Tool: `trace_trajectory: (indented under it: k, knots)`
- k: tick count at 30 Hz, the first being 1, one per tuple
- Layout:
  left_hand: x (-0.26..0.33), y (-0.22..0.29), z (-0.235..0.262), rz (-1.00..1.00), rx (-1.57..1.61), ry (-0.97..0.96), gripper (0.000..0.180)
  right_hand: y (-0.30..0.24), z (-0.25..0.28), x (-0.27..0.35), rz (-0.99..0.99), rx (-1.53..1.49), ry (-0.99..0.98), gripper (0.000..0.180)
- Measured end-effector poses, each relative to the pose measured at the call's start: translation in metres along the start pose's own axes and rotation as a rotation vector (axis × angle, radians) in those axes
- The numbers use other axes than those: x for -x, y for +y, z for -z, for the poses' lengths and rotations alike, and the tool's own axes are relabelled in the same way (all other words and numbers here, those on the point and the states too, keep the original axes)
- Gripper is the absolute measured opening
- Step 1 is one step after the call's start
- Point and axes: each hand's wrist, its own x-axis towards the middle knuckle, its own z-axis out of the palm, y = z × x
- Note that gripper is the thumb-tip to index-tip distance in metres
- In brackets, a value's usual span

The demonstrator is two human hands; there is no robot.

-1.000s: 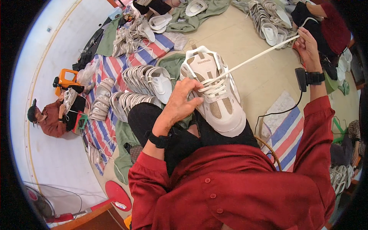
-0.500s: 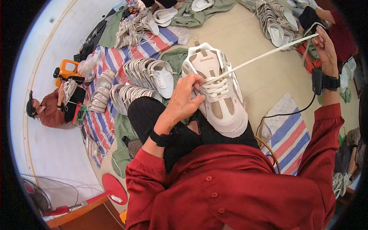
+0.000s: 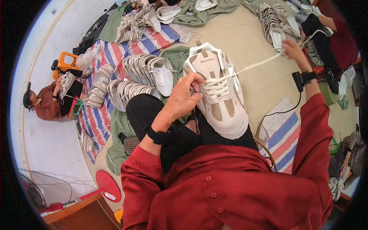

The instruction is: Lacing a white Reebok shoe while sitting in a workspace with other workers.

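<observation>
A beige and white sneaker point(image 3: 226, 119) rests on my lap, its toe toward me. White shoelace point(image 3: 216, 87) crosses its lower eyelets. My left hand point(image 3: 186, 94) is closed at the left edge of the lacing, fingertips pinching the shoe's side; exactly what lies between them is partly hidden. Out to the upper right, my right hand point(image 3: 294, 51) is closed on the loose end of the lace, slightly blurred. From the shoe's right eyelet row, that lace runs up to it, a little slack and smeared by motion.
Left of my knee, rows of nested shoe uppers point(image 3: 147, 73) lie on a striped sheet point(image 3: 111, 57). More shoes point(image 3: 276, 28) are piled at the far right. Co-workers sit at left point(image 3: 50, 101) and right point(image 3: 341, 38). A cable point(image 3: 287, 111) hangs from my right wrist device.
My right hand has moved left and slightly down, and the lace, taut before, now hangs shorter and looser. My left hand and the sneaker stay nearly in place.
</observation>
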Motion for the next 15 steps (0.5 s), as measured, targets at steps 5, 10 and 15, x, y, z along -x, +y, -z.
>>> trace_trajectory:
  k: [5, 10, 15]
  knots:
    - [0.005, -0.001, -0.002, -0.019, 0.083, 0.133, 0.028, -0.055, -0.069, 0.064, 0.506, 0.188, -0.071, 0.024]
    - [0.005, -0.005, 0.003, -0.101, -0.009, 0.293, 0.024, -0.125, -0.123, 0.139, 0.705, -0.058, -0.307, 0.012]
    - [0.011, -0.012, 0.005, -0.098, -0.155, 0.309, 0.019, -0.154, -0.150, 0.165, 1.021, 0.079, -0.303, 0.014]
